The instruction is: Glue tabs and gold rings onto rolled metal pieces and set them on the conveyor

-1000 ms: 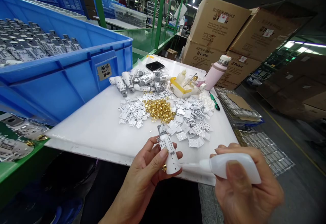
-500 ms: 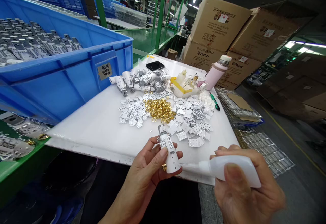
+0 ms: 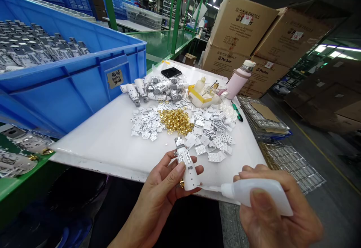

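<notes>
Between the thumb and fingers of my left hand (image 3: 166,188) is a white and grey plastic model part (image 3: 189,171), tilted, its grey end pointing away from me. A gold piece (image 3: 182,183) shows on its left side by my fingers. My right hand (image 3: 278,206) is wrapped round a white squeeze bottle (image 3: 259,193) lying sideways. The bottle's thin nozzle points left, its tip at the wide lower end of the part; whether it touches I cannot tell. Beyond my hands lie a heap of gold rings (image 3: 177,121) and loose white plates (image 3: 207,127).
On the white tabletop (image 3: 113,142) are more model parts (image 3: 160,86), a phone (image 3: 171,72), a yellow-edged tray (image 3: 201,99), a pink bottle (image 3: 239,80) and a green pen-like tool (image 3: 237,112). A blue crate (image 3: 84,82) full of parts stands left; cartons (image 3: 242,26) are stacked at the back right.
My right hand and the squeeze bottle have shifted slightly down and to the right, and the nozzle looks sharper. My left hand still holds the model part in nearly the same place.
</notes>
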